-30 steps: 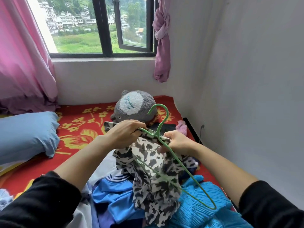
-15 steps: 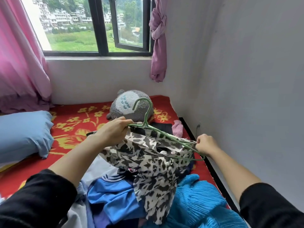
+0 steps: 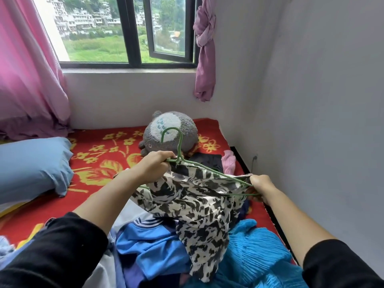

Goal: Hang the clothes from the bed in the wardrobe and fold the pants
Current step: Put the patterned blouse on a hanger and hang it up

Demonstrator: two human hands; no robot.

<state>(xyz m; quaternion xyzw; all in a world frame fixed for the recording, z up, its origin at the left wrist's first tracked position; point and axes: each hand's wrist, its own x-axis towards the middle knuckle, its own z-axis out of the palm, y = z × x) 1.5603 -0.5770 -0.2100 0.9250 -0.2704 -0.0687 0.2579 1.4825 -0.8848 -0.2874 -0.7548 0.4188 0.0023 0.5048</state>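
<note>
Now left hand (image 3: 154,166) grips green hanger (image 3: 178,150) neck; right hand (image 3: 262,187) pinches patterned garment (image 3: 197,206) on hanger end

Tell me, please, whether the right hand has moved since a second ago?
Yes. The right hand has swung right, away from the left hand, toward the wall, stretching the patterned garment along the green hanger.

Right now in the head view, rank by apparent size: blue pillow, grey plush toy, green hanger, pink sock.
1. Blue pillow
2. Grey plush toy and green hanger: unsure, the hanger is nearer and partly inside the printed garment
3. Pink sock
</note>
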